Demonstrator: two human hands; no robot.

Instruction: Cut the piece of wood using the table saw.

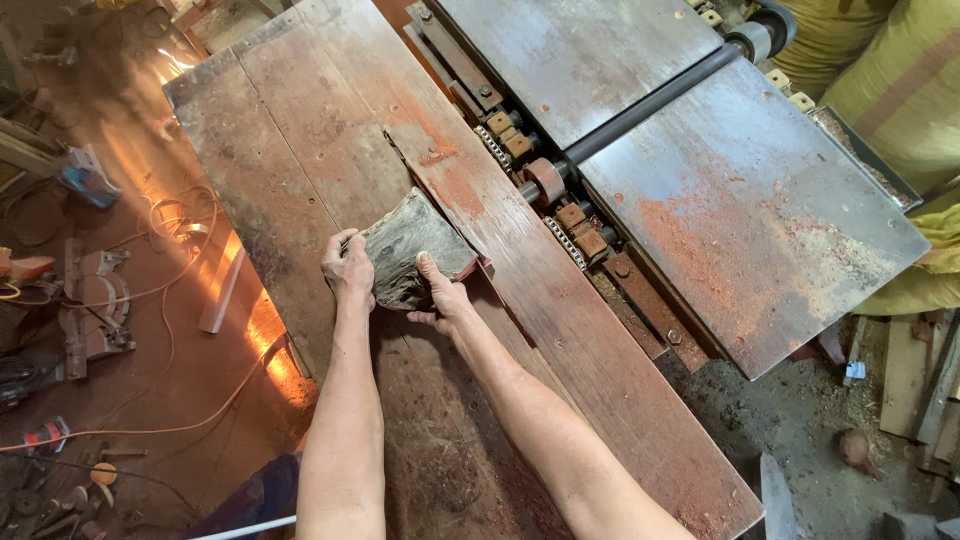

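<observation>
Left hand: our fingers clamp the wood block's left edge.
Right hand: thumb up, gripping its near corner.
Block: on plank bench, between our fingers.
Risk: jointer cutter slot beyond fingertips; a slip could drag them in.

views: 1, head-worn | we look steeply down over the wooden bench | near, arm's reach | right edge perhaps slightly distorted
</observation>
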